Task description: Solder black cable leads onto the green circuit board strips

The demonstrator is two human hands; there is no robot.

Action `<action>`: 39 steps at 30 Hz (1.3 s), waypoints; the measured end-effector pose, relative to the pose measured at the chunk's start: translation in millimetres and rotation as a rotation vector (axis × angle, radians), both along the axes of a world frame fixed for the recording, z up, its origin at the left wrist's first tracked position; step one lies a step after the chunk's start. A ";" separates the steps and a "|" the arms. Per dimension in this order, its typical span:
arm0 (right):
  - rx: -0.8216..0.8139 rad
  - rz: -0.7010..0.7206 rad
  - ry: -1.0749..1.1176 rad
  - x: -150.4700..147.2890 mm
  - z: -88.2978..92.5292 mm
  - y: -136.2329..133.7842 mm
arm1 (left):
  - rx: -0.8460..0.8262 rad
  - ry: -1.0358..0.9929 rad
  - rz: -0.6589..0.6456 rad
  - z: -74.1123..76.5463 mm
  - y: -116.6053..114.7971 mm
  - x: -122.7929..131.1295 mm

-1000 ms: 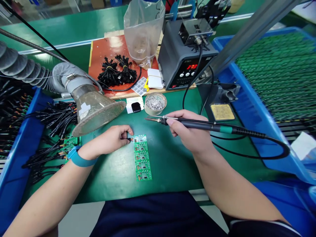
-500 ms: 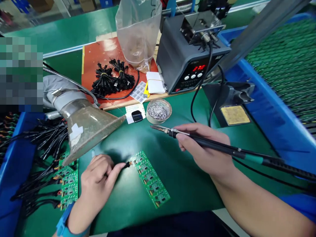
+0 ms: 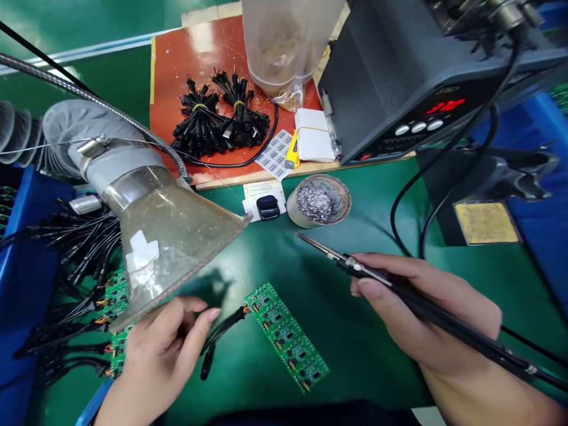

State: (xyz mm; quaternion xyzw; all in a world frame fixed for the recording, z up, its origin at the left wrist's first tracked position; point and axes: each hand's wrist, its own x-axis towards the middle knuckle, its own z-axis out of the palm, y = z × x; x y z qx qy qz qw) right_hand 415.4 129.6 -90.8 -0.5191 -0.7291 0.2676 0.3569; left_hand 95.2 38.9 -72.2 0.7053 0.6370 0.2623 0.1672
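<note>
My right hand (image 3: 426,313) grips a soldering iron (image 3: 399,296), its tip pointing left, just below a round tub (image 3: 296,207) of silvery solder wire shavings. On the green mat lies a green circuit board panel (image 3: 287,337), tilted, with several repeated sections. A black cable (image 3: 224,325) joins its upper left corner by short coloured wires and lies loose on the mat. My left hand (image 3: 166,346) is beside that cable, thumb and fingers apart, holding nothing. It is partly below the fume extractor hood (image 3: 177,236).
A soldering station (image 3: 381,89) with a red display stands at the back right, beside an iron stand with a yellow sponge (image 3: 487,223). Bundled black cables (image 3: 208,118) lie on a red board (image 3: 166,77). Wired circuit boards (image 3: 118,349) lie at the left, near a blue bin (image 3: 26,278).
My left hand has let go of the cable and drawn away to the left. The view has moved closer; my right hand still holds the soldering iron near the tub.
</note>
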 end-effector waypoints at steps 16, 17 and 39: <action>0.023 0.127 -0.033 -9.1 3.8 2.6 | -0.302 0.057 -0.275 -15.9 -7.3 7.4; 0.027 0.132 -0.037 -9.6 4.3 2.4 | -0.298 0.052 -0.281 -18.0 -7.5 8.4; 0.077 0.215 0.058 -33.8 -36.2 -12.3 | 0.052 0.334 0.301 18.5 -41.4 -50.2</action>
